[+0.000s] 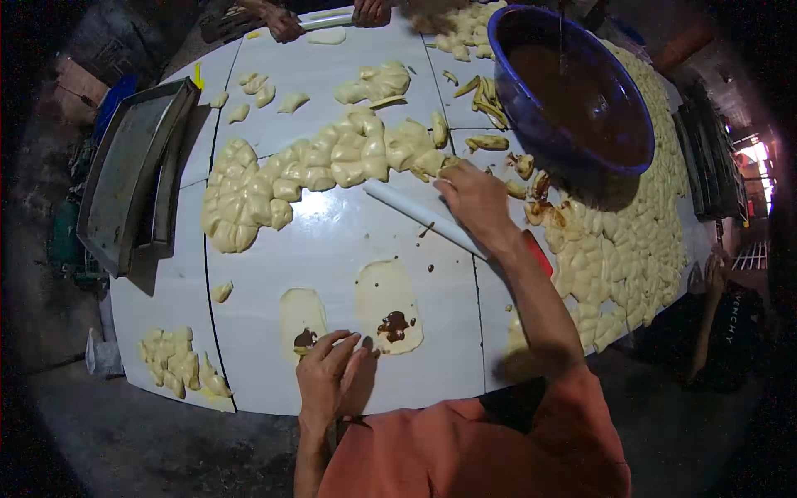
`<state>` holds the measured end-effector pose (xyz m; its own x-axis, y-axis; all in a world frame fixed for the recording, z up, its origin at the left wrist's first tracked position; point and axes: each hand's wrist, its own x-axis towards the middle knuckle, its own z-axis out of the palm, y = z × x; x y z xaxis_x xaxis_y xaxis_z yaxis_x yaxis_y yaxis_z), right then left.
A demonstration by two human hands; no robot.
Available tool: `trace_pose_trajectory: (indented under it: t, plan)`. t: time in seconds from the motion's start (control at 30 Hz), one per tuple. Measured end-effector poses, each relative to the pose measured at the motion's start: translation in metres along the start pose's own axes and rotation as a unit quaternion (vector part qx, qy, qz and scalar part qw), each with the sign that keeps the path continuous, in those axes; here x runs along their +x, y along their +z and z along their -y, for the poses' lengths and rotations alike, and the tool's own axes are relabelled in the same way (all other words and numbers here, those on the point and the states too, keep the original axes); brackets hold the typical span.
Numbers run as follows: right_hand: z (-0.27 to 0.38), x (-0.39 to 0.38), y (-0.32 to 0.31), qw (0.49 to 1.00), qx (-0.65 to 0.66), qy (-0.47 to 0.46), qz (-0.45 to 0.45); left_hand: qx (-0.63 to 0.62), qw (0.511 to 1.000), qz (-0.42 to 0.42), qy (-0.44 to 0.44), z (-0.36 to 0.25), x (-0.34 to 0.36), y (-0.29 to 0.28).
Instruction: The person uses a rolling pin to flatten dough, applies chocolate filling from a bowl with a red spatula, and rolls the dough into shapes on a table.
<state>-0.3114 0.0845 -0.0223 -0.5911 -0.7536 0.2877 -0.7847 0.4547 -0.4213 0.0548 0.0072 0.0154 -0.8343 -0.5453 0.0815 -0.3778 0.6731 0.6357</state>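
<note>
A head-worn fisheye looks down over the white table (324, 249), its dark rim hard to read.

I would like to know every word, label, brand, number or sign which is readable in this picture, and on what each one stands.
White lettering runs down the black cloth garment of the person at the right edge; I do not copy its wording.
No lettering that I can make out: round blue plastic basin, long white cylindrical rod.

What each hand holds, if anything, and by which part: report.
Cannot be told: the left hand is at a dough sheet, the right hand by the dough pile.
</note>
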Motion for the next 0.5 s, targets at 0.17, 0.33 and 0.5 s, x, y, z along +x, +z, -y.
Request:
trace_pose_trajectory:
  t: [0.17,0.33,0.5]
  plan:
    - [0.021,0.024,0.020,0.995,-0.004,0.057,0.086,-0.033,0.996,0.037,-0.074,-0.008,-0.011,-0.013]
    - [0.022,0.040,0.018,0.982,-0.016,0.106,0.153,-0.054,0.995,0.007,-0.081,0.001,-0.028,-0.019]
    - [0.032,0.043,0.022,0.976,-0.047,0.148,0.152,-0.032,0.999,-0.032,-0.031,0.010,-0.038,-0.018]
